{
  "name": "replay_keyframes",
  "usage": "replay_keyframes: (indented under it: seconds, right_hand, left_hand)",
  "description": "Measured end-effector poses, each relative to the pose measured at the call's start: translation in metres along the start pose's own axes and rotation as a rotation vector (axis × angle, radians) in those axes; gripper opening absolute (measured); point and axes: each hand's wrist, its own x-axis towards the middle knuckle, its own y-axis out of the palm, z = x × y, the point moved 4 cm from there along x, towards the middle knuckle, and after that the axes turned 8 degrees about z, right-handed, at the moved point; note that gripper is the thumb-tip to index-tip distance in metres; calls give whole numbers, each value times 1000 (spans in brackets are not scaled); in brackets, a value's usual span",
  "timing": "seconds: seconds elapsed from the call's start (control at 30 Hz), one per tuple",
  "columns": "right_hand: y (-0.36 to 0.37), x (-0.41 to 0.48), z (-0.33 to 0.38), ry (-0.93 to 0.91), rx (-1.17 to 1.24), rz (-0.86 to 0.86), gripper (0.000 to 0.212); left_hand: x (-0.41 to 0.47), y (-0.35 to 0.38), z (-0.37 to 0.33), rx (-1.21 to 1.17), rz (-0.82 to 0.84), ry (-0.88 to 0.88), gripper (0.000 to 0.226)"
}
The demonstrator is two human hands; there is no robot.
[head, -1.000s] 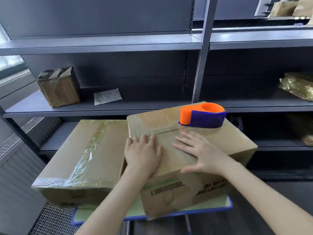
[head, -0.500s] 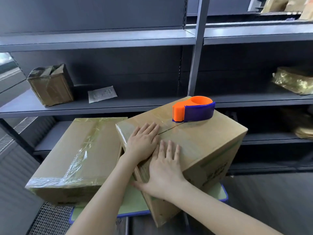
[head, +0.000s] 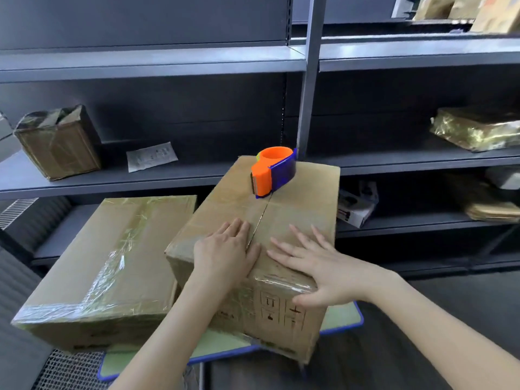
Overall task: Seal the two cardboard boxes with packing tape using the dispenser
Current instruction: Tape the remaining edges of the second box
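Under both palms is the open-seam box. The left hand and right hand lie flat on its top, fingers straight, one on each side of the seam. The tape dispenser sits past the fingertips at the far end. The taped box is just left of the left hand.

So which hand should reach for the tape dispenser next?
Probably the right hand: the tape dispenser sits mostly right of the seam, its blue body toward that side. The left hand lies flat by the seam and can steady the box.
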Motion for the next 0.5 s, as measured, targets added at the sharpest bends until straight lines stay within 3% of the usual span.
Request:
replay_keyframes:
  seconds: [0.07,0.2,0.27,0.33,0.43,0.5]
  right_hand:
    - [-5,-10,-27,40,51,29,76]
    - [-20,-21,-69,142,86,24,75]
    - [-26,-22,-82,177,95,29,72]
    - [-32,-18,-84,179,97,25,60]
    - [-51,-5,-82,184,151,-78,45]
    - [-66,8,-83,185,119,-160,36]
  left_hand:
    - [0,-2,-10,70,-158,3,57]
    - [14,-3,-19,-67,-384,66,39]
    - [22,-2,-20,-230,-397,88,28]
    - [29,-7,-15,-401,-365,1,23]
    - [51,-11,3,-590,-282,-176,30]
    - [69,-16,10,-711,-275,-204,38]
